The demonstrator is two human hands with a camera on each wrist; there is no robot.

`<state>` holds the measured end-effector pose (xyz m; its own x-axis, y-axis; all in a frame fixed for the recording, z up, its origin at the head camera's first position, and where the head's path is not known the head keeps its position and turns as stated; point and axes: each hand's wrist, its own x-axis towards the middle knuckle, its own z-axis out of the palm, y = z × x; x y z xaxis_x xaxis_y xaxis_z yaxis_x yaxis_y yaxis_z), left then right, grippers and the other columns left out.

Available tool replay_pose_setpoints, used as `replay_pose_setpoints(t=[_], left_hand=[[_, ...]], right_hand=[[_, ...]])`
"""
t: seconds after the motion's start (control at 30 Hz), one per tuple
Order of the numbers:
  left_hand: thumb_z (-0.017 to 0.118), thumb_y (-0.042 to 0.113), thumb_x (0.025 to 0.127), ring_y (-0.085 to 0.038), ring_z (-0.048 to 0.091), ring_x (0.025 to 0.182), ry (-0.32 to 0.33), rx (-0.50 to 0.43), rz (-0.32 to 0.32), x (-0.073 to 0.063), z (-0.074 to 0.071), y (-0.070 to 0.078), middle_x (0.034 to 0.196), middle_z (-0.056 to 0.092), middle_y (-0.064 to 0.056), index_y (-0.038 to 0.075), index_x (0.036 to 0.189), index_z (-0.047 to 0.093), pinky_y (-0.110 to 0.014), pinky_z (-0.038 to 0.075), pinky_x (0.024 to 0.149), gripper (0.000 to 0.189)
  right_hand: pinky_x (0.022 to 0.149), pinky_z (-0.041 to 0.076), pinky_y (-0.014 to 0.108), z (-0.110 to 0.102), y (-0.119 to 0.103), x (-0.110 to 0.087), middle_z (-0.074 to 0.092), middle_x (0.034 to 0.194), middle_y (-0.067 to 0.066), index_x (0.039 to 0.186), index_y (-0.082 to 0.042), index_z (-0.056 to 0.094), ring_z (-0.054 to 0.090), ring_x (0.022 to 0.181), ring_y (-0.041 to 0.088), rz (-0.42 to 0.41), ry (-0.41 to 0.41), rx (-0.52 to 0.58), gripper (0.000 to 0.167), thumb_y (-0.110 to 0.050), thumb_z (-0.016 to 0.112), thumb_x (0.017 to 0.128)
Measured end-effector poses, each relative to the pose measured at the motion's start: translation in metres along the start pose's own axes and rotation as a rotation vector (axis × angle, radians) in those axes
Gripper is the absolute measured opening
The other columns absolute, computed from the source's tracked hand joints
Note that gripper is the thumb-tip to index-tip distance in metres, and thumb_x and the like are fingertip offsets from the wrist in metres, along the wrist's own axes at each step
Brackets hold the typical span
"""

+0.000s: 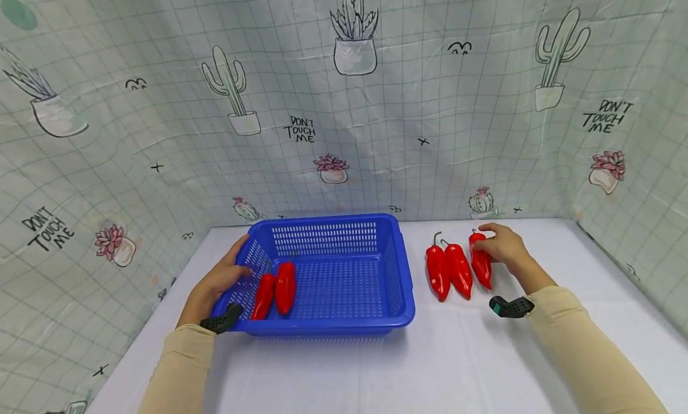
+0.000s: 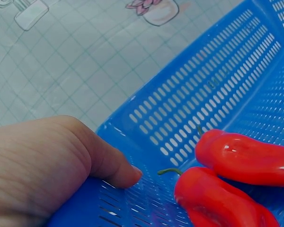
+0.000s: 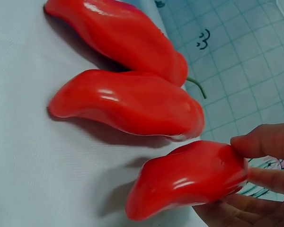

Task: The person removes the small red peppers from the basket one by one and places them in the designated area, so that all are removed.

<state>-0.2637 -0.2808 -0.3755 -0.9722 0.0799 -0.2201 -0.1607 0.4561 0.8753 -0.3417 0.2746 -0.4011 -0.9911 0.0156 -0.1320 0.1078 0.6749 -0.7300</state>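
My left hand (image 1: 219,278) grips the left side of a blue plastic basket (image 1: 333,324), the thumb bent over the rim onto the inner wall. Its other fingers are hidden behind that wall. Inside, at the basket's left end, lie two red peppers, a left one (image 1: 263,297) and a right one (image 1: 285,288), stems pointing away from me. To the right of the basket, my right hand (image 1: 507,247) pinches a third red pepper (image 3: 187,177) near its stem end between thumb and fingers. In the right wrist view the held pepper casts a shadow on the cloth, its tip slightly raised.
Two more red peppers, an outer one (image 1: 438,273) and an inner one (image 1: 458,270), lie side by side between basket and right hand. A white cloth (image 1: 344,378) covers the table. Behind and beside it hangs a checked curtain (image 1: 398,115) printed with cacti.
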Motion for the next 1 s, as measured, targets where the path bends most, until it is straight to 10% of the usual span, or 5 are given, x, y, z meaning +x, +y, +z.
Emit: replay_pose_setpoints(t=[1.0], left_hand=[[0.043,-0.006,0.087,-0.061,0.023,0.137,-0.012,-0.029,0.013,0.0012,-0.0016,-0.0025,0.159,0.001,-0.032,0.022,0.158,-0.005,-0.069,0.036,0.100,0.091]], right_hand=[[0.083,0.058,0.037,0.0084,0.0074,-0.0003,0.053,0.124,0.034,0.135,0.013,0.042,0.061,0.095,0.033,0.064,-0.063,-0.046,0.059,-0.025,0.058,0.092]])
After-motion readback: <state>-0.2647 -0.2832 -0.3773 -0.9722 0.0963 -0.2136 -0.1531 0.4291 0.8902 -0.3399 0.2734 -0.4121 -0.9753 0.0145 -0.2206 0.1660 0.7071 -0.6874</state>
